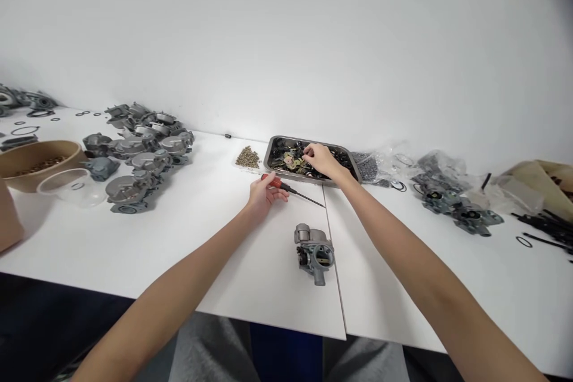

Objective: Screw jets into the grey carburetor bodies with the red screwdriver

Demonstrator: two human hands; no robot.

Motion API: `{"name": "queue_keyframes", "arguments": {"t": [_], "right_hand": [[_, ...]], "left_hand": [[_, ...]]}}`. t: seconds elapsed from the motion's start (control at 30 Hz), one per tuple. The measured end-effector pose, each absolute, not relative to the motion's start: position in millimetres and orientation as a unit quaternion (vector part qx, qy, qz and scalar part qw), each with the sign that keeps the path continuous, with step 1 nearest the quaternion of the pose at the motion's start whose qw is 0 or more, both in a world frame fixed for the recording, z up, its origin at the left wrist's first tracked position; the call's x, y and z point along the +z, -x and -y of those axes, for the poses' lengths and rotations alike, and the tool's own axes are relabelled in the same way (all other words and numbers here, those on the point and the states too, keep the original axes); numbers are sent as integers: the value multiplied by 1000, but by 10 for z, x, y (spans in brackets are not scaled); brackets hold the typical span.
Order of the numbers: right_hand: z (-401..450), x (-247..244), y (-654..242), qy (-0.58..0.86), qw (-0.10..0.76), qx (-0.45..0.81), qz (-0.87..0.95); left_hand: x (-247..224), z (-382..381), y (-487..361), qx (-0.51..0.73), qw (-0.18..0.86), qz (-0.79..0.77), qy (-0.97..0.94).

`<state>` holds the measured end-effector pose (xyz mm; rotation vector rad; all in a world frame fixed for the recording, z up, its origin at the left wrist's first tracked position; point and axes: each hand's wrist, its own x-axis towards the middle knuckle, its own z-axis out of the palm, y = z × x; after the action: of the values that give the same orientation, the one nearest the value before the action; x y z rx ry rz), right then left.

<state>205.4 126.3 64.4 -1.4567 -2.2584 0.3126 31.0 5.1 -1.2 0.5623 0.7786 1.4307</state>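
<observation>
My left hand [263, 197] is closed around the red handle of a screwdriver [278, 184], whose dark shaft points right and toward me. Over a metal tray [308, 177] full of small black and brass-coloured parts, my right hand [322, 158] reaches in with its fingertips pinched together among the pieces. What those fingertips hold, if anything, is too small to make out. A grey metal carburetor [316, 252] sits on the white table in front of me, near the seam, touched by neither hand. Left of the tray lies a pile of small brass screws [248, 157].
Several carburetors [147, 161] are heaped at the left, near a clear plastic bowl [67, 188] and a brown tub [42, 161]. On the right lie plastic bags [394, 161], more carburetors [465, 212] and black rods [546, 227]. A white wall [286, 42] stands behind the table.
</observation>
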Motion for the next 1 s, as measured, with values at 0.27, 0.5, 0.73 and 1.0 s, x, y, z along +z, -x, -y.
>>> {"name": "queue_keyframes", "arguments": {"t": [0.27,0.5,0.73,1.0], "right_hand": [[-1522,456,-1856,534,169,142,816],[-990,945,-2199,495,276,193,801],[212,1499,-2571,338,65,464,816],[1004,1027,-2879,399,32,372,838]], "left_hand": [[0,-42,-306,622,669,-330,-240],[11,-36,-299,626,668,-324,-238],[7,-38,-293,621,659,-334,-260],[24,-58,-288,617,654,-354,-257]]}}
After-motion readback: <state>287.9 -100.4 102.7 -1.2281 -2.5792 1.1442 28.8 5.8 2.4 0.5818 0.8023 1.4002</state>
